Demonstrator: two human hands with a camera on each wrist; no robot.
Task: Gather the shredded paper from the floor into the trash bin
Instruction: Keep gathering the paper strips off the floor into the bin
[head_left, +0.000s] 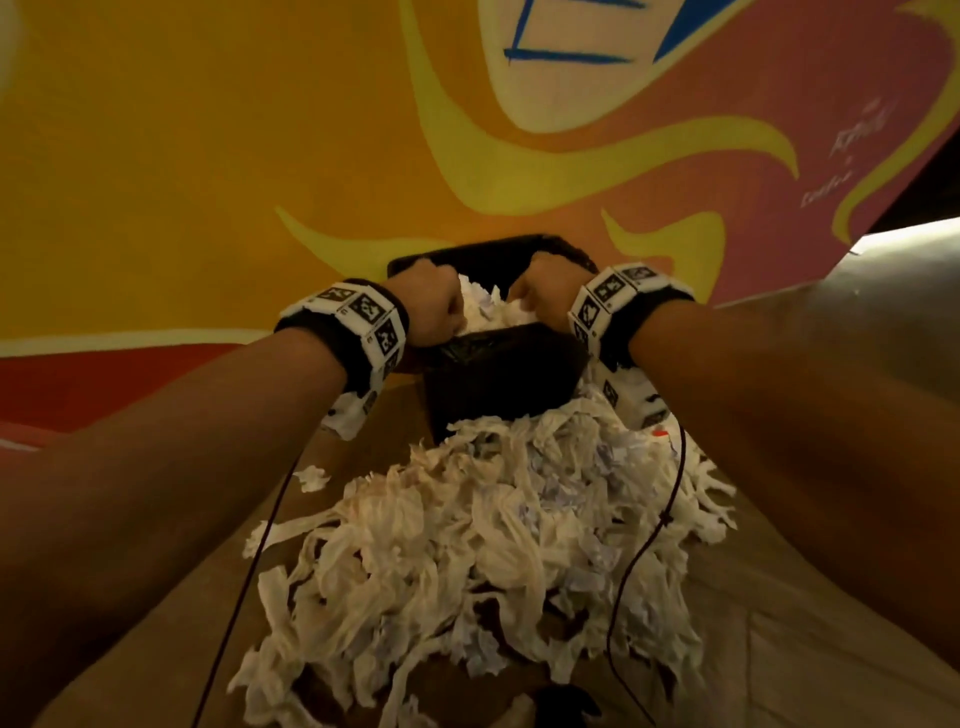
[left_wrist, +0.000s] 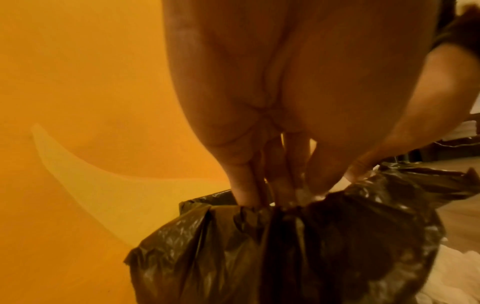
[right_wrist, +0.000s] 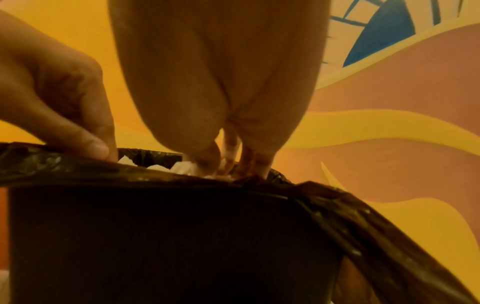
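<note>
Pressing shredded paper (head_left: 488, 312) into lined trash bin (head_left: 498, 384), both hands (head_left: 431, 306) straight-fingered, ungrasping.

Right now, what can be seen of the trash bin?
The trash bin is dark, straight-sided, upright on the floor against the painted wall. A crinkled black plastic liner folds over its rim. White shredded paper fills its mouth, and a larger heap lies at its base. The left hand and right hand reach into the opening, fingers down among the paper at the liner's edge.
</note>
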